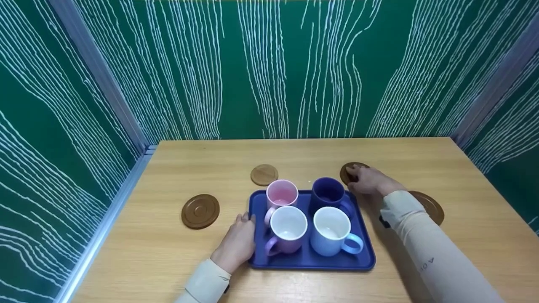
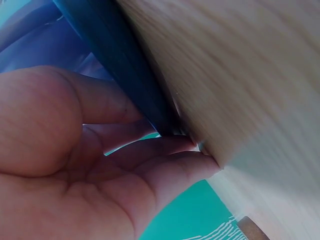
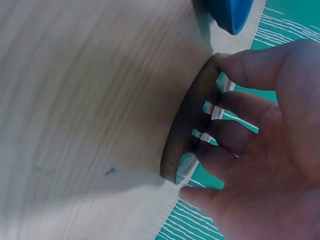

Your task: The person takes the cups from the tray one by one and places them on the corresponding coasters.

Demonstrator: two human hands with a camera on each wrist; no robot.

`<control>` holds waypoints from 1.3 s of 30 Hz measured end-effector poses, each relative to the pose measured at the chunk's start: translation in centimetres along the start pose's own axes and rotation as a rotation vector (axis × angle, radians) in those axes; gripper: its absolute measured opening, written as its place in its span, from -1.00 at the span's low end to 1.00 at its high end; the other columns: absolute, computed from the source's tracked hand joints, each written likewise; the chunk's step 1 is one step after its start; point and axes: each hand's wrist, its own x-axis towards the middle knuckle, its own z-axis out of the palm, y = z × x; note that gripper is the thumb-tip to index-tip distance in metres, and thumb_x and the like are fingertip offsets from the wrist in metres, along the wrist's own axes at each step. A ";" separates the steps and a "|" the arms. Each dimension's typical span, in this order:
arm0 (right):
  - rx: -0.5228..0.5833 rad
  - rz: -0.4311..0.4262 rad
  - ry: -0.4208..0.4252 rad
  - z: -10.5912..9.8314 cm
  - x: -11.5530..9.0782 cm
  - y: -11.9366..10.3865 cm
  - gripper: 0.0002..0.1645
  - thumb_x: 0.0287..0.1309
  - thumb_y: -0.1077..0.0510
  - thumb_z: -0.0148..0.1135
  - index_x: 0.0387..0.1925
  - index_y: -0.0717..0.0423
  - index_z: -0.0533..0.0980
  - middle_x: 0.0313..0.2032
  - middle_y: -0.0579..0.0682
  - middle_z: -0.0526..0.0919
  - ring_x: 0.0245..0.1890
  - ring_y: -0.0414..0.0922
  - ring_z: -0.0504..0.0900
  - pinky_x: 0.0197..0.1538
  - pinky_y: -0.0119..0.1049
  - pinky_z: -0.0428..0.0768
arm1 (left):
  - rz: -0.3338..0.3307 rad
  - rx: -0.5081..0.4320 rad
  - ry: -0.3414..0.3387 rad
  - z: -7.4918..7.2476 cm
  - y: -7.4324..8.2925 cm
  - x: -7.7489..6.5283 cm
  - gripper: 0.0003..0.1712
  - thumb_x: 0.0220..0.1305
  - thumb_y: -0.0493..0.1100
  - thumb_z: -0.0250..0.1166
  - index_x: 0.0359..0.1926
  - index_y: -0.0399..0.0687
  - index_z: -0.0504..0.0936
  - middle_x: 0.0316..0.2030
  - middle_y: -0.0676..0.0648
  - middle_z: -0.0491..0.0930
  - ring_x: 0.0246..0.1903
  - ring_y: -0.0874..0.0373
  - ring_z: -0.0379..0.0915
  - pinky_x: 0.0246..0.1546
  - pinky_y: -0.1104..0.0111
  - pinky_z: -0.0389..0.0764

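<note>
"Head view: what do you count on the blue tray (image 1: 311, 261)?"

"Four, all upright. From the tray's middle, the pink mug (image 1: 281, 198) stands at eleven o'clock, the dark blue mug (image 1: 326, 198) at one, the light blue mug (image 1: 329, 235) at five and the purple mug (image 1: 287, 235) at seven."

"And around it?"

"Four again: the light coaster (image 1: 264, 174) at eleven, the dark coaster (image 3: 187, 117) at one, a half-hidden coaster (image 1: 431, 208) at three, behind the right sleeve (image 1: 433, 248), and the brown coaster (image 1: 200, 211) at nine."

"Both hands?"

"The left grip (image 1: 236, 244), at nine, pinches the tray's rim. The right grip (image 1: 372, 182) holds the dark coaster, fingers curled onto it, thumb at its edge."

"Flat on the counter (image 1: 147, 252)?"

"Whether fully flat, I can't tell."
</note>
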 end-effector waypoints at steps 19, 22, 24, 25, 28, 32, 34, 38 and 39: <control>0.070 -0.025 0.072 0.7 1.9 -0.8 -0.19 0.42 -0.02 0.13 0.58 0.14 0.20 0.54 0.37 0.16 0.48 0.45 0.16 0.45 0.38 0.20 | -0.002 -0.012 0.009 0.1 -0.1 0.1 -0.49 0.27 -0.45 0.21 0.23 -0.63 0.50 0.11 -0.54 0.53 0.12 -0.46 0.52 0.06 -0.11 0.66; 0.072 -0.038 0.075 0.8 2.1 -1.2 -0.21 0.42 -0.02 0.14 0.57 0.10 0.23 0.53 0.33 0.19 0.49 0.43 0.17 0.46 0.37 0.20 | -0.002 -0.009 0.003 0.1 -0.2 0.1 -0.48 0.27 -0.44 0.21 0.24 -0.63 0.49 0.14 -0.57 0.52 0.16 -0.49 0.49 0.08 -0.13 0.65; 0.083 -0.044 0.072 0.8 2.2 -1.4 -0.23 0.43 -0.04 0.16 0.57 0.07 0.24 0.54 0.31 0.21 0.49 0.42 0.17 0.46 0.36 0.20 | -0.008 -0.012 -0.005 0.1 -0.2 0.1 -0.48 0.28 -0.44 0.21 0.24 -0.62 0.49 0.16 -0.58 0.51 0.18 -0.50 0.48 0.09 -0.15 0.64; 0.088 -0.048 0.072 0.9 2.2 -1.5 -0.23 0.44 -0.04 0.16 0.57 0.05 0.25 0.54 0.30 0.21 0.49 0.42 0.18 0.46 0.35 0.22 | -0.010 -0.010 -0.009 0.1 -0.1 0.1 -0.48 0.28 -0.44 0.20 0.25 -0.62 0.49 0.17 -0.59 0.50 0.18 -0.51 0.47 0.10 -0.15 0.63; 0.116 -0.045 0.070 1.0 2.3 -1.7 -0.22 0.45 -0.11 0.19 0.57 0.00 0.26 0.54 0.26 0.22 0.49 0.41 0.20 0.44 0.36 0.24 | -0.015 -0.003 -0.015 0.0 -0.1 0.1 -0.47 0.26 -0.45 0.21 0.25 -0.62 0.49 0.18 -0.61 0.48 0.20 -0.52 0.45 0.11 -0.16 0.62; 0.148 -0.035 0.062 1.2 2.5 -1.8 -0.20 0.43 -0.18 0.23 0.57 -0.08 0.27 0.54 0.23 0.24 0.48 0.39 0.24 0.42 0.38 0.25 | -0.012 -0.005 -0.013 0.0 -0.2 0.1 -0.45 0.24 -0.45 0.23 0.25 -0.62 0.48 0.18 -0.64 0.47 0.20 -0.53 0.45 0.14 -0.14 0.61; 0.161 -0.031 0.055 1.3 2.7 -1.8 -0.22 0.42 -0.17 0.25 0.56 -0.11 0.29 0.53 0.23 0.27 0.46 0.37 0.27 0.42 0.37 0.27 | -0.012 -0.011 -0.015 0.0 -0.2 0.0 -0.45 0.23 -0.46 0.23 0.25 -0.63 0.48 0.18 -0.65 0.47 0.21 -0.54 0.44 0.16 -0.13 0.60; 0.149 -0.045 0.057 1.4 2.9 -2.1 -0.24 0.41 -0.14 0.28 0.54 -0.11 0.33 0.47 0.28 0.35 0.41 0.35 0.36 0.40 0.34 0.32 | -0.019 -0.022 -0.024 0.0 -0.2 0.0 -0.43 0.22 -0.46 0.24 0.26 -0.63 0.47 0.20 -0.66 0.45 0.22 -0.56 0.41 0.19 -0.14 0.57; 0.143 -0.049 0.058 1.4 3.0 -2.2 -0.25 0.40 -0.12 0.29 0.53 -0.10 0.34 0.46 0.29 0.37 0.39 0.35 0.38 0.40 0.33 0.34 | -0.019 -0.023 -0.025 0.0 -0.2 0.0 -0.43 0.23 -0.46 0.23 0.26 -0.63 0.47 0.20 -0.66 0.44 0.23 -0.56 0.41 0.20 -0.14 0.57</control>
